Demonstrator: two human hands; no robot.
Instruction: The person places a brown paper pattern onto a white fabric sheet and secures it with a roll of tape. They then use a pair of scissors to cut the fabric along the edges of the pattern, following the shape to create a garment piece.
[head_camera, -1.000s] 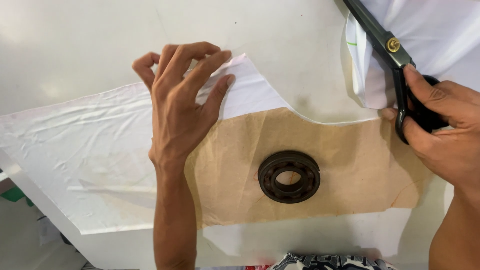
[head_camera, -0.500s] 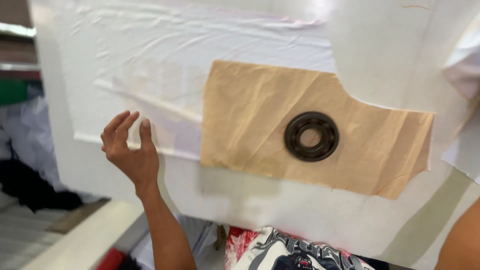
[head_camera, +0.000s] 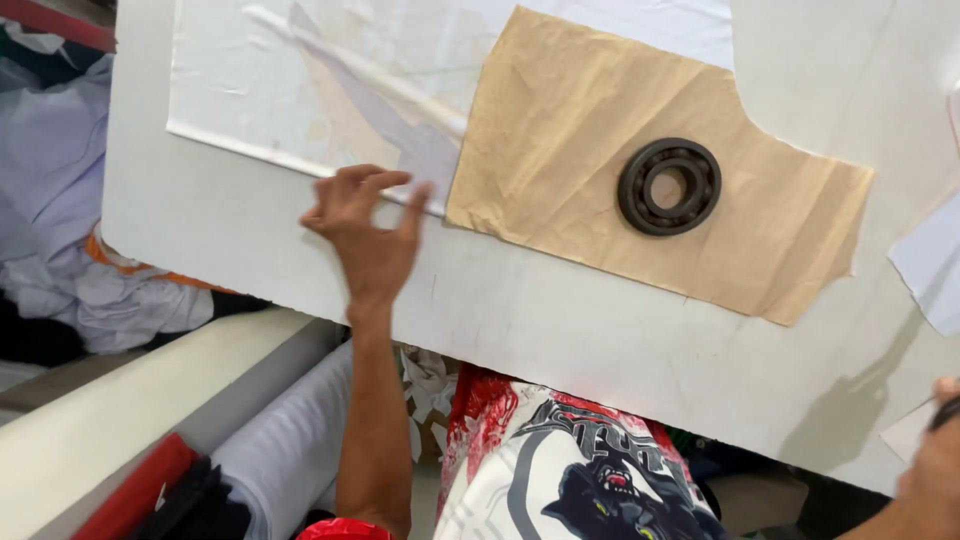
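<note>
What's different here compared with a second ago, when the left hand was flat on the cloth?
The left hand lifted off the brown paper pattern and white fabric and now reaches at the fabric's near edge, fingers spread. The right hand dropped to the lower corner; the scissors it held up are no longer clearly seen. The dark ring weight sits on the pattern as before.

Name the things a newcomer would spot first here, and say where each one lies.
First, the dark metal bearing ring lying on a crumpled brown paper pattern, right of centre on the white table. Next, the left hand, fingers spread at the edge of the thin white fabric at upper left. The right hand barely enters at the lower right edge.
</note>
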